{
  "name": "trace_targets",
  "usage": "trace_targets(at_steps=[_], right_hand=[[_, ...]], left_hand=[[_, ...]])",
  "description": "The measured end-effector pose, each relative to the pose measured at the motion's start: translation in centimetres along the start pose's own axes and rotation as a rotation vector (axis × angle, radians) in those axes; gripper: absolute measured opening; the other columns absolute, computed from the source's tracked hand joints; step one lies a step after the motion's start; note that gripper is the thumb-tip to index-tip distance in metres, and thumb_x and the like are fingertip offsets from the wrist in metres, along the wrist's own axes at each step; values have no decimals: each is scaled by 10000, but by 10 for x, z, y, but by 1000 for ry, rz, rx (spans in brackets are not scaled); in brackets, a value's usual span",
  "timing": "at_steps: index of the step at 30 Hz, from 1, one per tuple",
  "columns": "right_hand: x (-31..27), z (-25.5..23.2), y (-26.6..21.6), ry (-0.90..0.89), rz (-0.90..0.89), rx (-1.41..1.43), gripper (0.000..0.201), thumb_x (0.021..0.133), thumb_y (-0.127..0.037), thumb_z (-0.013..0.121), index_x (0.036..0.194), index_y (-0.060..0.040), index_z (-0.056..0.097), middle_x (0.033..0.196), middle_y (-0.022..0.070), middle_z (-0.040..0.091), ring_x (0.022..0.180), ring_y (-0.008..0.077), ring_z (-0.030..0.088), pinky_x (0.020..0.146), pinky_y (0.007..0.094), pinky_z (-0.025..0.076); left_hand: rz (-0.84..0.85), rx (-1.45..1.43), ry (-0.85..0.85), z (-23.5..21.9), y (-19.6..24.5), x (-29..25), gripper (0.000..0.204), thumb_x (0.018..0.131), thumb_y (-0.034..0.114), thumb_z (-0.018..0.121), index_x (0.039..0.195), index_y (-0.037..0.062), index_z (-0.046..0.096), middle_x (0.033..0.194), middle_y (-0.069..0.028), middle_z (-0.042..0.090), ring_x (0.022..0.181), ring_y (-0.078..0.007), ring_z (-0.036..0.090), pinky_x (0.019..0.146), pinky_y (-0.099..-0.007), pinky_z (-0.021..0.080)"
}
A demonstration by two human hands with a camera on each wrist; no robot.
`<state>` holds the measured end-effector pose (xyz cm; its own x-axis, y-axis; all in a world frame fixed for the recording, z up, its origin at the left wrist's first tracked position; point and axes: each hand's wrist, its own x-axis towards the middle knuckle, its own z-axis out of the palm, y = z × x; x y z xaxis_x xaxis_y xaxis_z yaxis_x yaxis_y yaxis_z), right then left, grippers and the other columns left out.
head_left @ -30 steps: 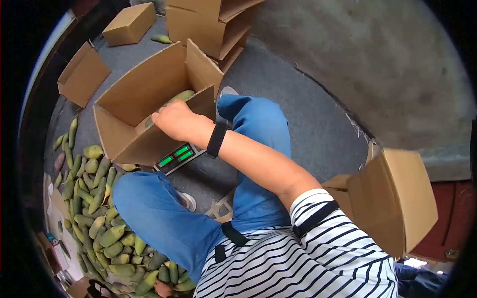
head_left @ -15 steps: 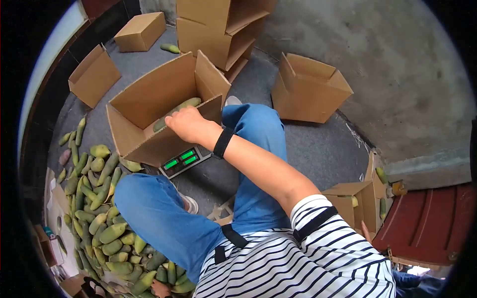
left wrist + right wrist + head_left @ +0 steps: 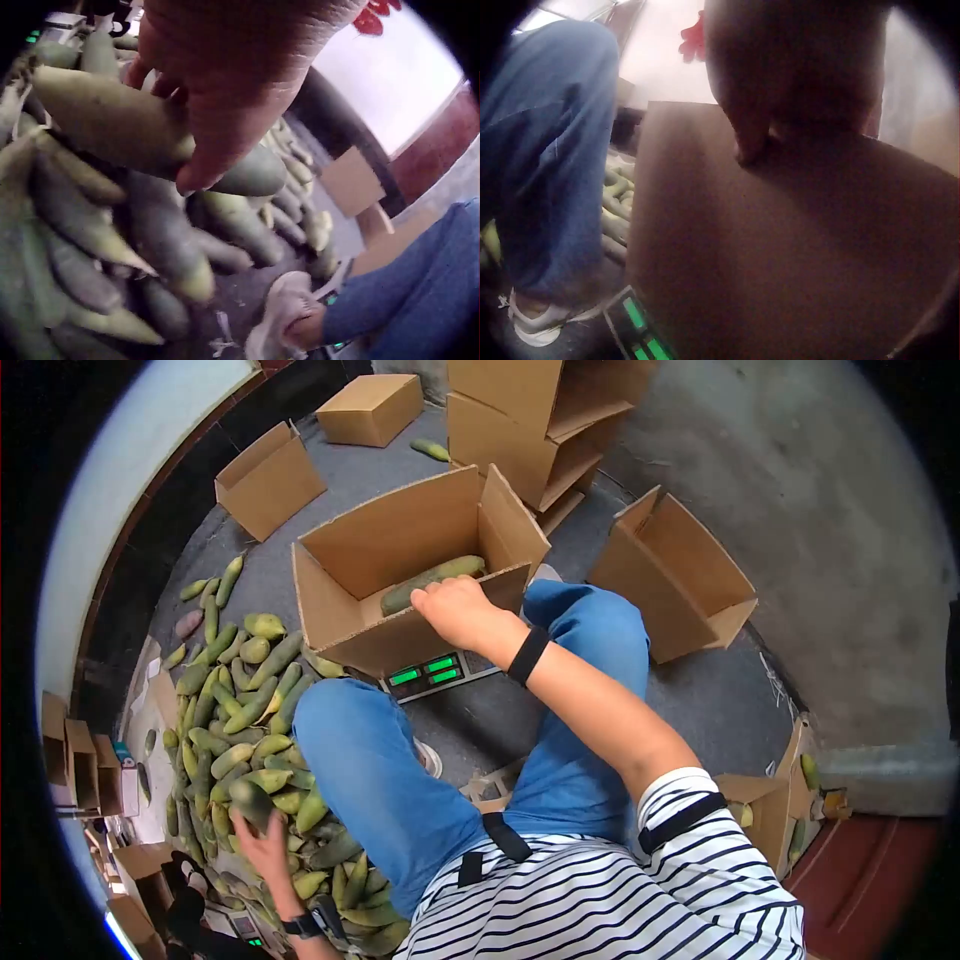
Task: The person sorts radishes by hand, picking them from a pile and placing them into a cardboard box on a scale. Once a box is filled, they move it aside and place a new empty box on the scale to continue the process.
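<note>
My left hand [image 3: 265, 850] holds a green radish [image 3: 105, 112] over the radish pile [image 3: 230, 710] on the floor at the left. In the left wrist view the thumb and fingers straddle the radish, whose pale end points left. My right hand [image 3: 462, 615] grips the near wall of an open cardboard box [image 3: 375, 650], with the thumb on the outside in the right wrist view; its other fingertips are hidden behind the wall. Inside the box lies a long green radish [image 3: 435, 578]. The box stands on a digital scale [image 3: 440, 670] with lit green displays.
Another open carton [image 3: 690, 575] stands to the right, near the concrete wall. Stacked cartons [image 3: 500, 445] rise behind the box, and two more sit at the back left. At lower right is a carton [image 3: 765, 810] with radishes beside it. My knees flank the scale.
My left hand has risen from the bottom of the pile with a radish. The head view has swung left, shifting the scene rightward. My right hand stays on the box wall.
</note>
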<state>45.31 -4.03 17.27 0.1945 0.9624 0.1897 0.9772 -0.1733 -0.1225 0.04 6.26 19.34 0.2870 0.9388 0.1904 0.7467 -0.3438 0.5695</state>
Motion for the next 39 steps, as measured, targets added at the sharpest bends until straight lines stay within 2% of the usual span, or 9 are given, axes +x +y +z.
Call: trace_targets(at_steps=[6,10,14,20,25,28,30,34,39], right_hand=[[-7,9,-2,203,-2,-54,43,751,-108,541,791,-95,530,723,79,592,705,243,615,632,373,475],[-6,8,-1,252,0,-11,42,746,-108,542,783,-95,527,707,73,581,695,243,608,621,369,465],[-8,0,-1,237,-33,8,38,748,-103,531,785,-95,536,718,73,591,710,243,617,625,371,476],[-3,-15,-5,-35,35,-108,27,769,-58,510,788,-64,530,746,128,610,737,292,629,619,410,504],[-8,-9,7,64,-72,-56,60,770,-42,516,829,-52,522,773,130,616,776,303,621,665,417,481],[-9,-7,7,84,-78,-42,56,778,-69,545,820,-49,515,769,139,612,764,313,615,654,429,476],[-7,-6,8,79,-87,-29,122,794,-121,590,810,-42,500,760,152,605,752,334,603,644,440,473],[-7,-11,4,76,-94,-13,149,798,-123,605,832,-36,489,758,163,598,746,352,593,636,445,465],[-7,-15,0,48,-70,-5,171,792,-117,623,867,-34,494,786,180,590,765,367,579,651,444,456]], left_hand=[[433,-296,-14,-2,194,111,231,812,120,686,928,-66,611,929,-117,660,815,-174,611,745,-304,480],[690,-352,-258,70,276,155,557,727,94,718,1232,31,492,1151,-104,588,1018,-180,581,870,-318,461],[730,-166,-561,129,287,169,537,726,187,726,1182,16,502,1131,-188,581,1053,-303,567,896,-381,448],[606,-84,-325,81,215,150,427,856,238,629,1214,48,496,1113,-142,600,1021,-246,582,860,-358,462],[147,-11,-315,37,25,70,420,831,260,648,1146,14,518,1013,-176,603,921,-281,590,784,-345,474],[-84,402,-486,31,-97,-32,417,800,229,637,1123,2,503,1062,-235,569,979,-409,543,824,-461,452],[-358,670,-744,27,-120,-94,479,765,258,667,1140,27,479,1112,-231,527,1026,-387,533,844,-451,457],[-386,649,-793,37,-137,-160,448,757,255,675,1103,32,497,1128,-194,523,1017,-381,536,819,-472,464],[-76,725,-536,77,-140,-142,341,782,154,639,1088,56,524,1122,-153,527,1096,-324,480,906,-439,411]])
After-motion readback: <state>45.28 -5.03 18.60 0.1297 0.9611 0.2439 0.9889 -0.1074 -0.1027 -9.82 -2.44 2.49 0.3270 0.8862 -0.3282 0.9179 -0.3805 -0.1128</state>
